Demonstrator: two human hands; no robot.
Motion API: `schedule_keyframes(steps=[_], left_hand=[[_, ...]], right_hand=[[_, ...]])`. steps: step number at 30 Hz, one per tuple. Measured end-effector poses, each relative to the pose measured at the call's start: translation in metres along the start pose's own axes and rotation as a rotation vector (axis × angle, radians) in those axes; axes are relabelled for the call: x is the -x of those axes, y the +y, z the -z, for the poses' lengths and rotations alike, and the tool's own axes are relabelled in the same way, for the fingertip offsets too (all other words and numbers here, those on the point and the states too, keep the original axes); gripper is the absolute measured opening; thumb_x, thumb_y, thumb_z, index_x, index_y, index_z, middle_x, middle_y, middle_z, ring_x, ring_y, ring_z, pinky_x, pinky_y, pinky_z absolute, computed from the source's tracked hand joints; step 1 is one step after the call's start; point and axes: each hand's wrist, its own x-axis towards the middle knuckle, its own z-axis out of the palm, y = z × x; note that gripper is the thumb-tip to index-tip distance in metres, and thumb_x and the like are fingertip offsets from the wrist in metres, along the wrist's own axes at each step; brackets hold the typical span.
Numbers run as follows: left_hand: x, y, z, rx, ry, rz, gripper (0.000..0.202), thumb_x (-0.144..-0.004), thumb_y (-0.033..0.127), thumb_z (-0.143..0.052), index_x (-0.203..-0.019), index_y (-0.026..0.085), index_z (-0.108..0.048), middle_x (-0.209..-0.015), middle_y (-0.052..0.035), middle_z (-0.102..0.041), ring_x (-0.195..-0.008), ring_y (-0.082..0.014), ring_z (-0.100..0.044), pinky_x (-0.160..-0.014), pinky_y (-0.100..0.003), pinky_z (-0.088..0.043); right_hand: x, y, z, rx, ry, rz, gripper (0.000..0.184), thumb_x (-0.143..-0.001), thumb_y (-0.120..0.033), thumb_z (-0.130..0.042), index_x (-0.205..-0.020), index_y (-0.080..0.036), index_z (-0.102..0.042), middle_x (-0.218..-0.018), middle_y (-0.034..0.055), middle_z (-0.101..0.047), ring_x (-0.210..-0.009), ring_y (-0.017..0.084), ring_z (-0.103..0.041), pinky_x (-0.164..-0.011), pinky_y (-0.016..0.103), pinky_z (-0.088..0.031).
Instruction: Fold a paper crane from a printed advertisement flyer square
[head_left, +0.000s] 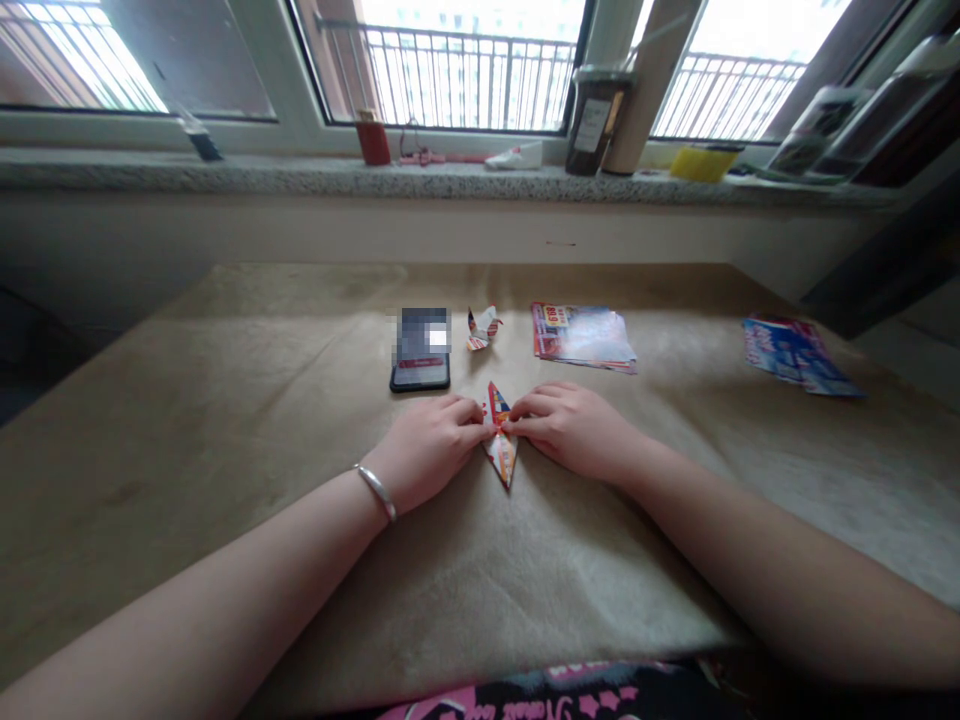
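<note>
A narrow, pointed piece of folded printed paper [501, 455] lies on the tan cloth-covered table [225, 430] in front of me. My left hand [424, 450], with a silver bangle on the wrist, pinches its left edge with curled fingers. My right hand [574, 428] pinches the right edge the same way. Both hands rest on the table and meet at the paper's middle. Its upper and lower tips stick out between the fingers.
A phone [421, 350] lies just beyond my left hand, beside a small finished paper figure [481, 328]. A stack of printed sheets [581, 336] and another leaflet [796, 355] lie farther right. The windowsill [450, 180] holds jars, a red cup and a yellow container.
</note>
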Motion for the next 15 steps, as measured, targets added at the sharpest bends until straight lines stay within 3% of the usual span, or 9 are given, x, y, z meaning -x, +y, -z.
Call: schedule_keyframes(steps=[8, 15], left_hand=[[0.0015, -0.0014, 0.0043, 0.122, -0.004, 0.06, 0.028, -0.08, 0.009, -0.052, -0.096, 0.024, -0.07, -0.094, -0.0022, -0.065, -0.083, -0.0164, -0.059, -0.074, -0.03, -0.049], [0.004, -0.0057, 0.006, 0.154, -0.012, 0.086, 0.028, -0.081, 0.011, -0.05, -0.093, 0.026, -0.071, -0.091, -0.0018, -0.067, -0.082, -0.0151, -0.06, -0.072, -0.028, -0.05]], right_hand=[[0.0014, 0.0004, 0.0045, -0.013, 0.002, -0.036, 0.023, -0.088, -0.018, -0.049, -0.095, -0.022, -0.07, -0.096, 0.0036, -0.07, -0.084, 0.017, -0.062, -0.081, 0.033, -0.043], [0.0048, 0.0037, 0.0054, -0.041, -0.014, -0.039, 0.024, -0.087, -0.016, -0.049, -0.092, -0.022, -0.072, -0.095, 0.0037, -0.071, -0.084, 0.017, -0.062, -0.081, 0.034, -0.043]])
